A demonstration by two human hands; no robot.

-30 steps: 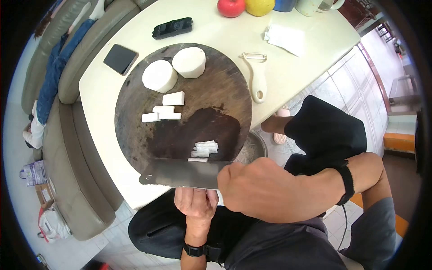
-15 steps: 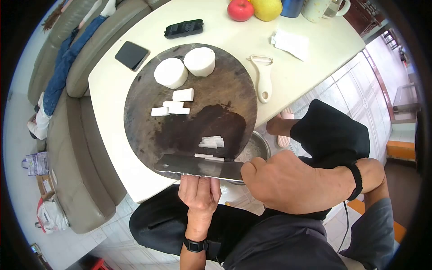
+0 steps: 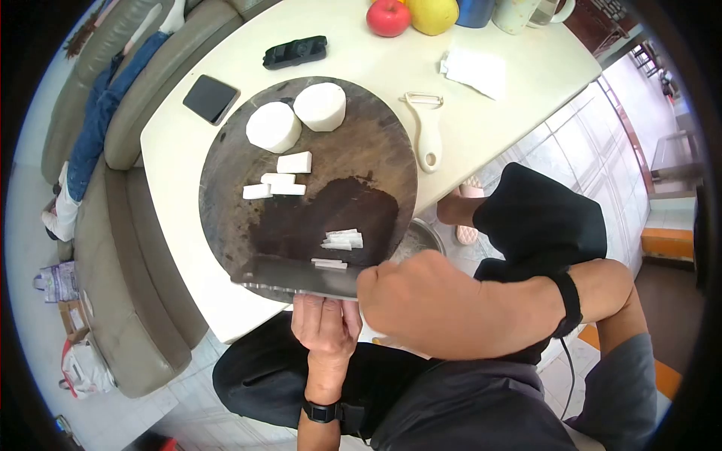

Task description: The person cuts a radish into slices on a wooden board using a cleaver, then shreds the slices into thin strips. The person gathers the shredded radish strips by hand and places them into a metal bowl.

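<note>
Right hand (image 3: 429, 304): fingers closed on knife (image 3: 293, 275) | left hand (image 3: 325, 327): fingers together, tips hidden | white sticks (image 3: 343, 239): on round board (image 3: 361, 143) | metal bowl (image 3: 423, 239): half hidden, contents unclear

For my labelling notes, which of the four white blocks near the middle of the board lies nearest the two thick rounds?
The largest block; the other three, all slimmer, lie farther from the rounds.

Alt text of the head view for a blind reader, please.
The right hand holds a cleaver over a round board, the left hand beside the blade. White slices, blocks and two rounds lie on the board, a peeler beside it.
</note>
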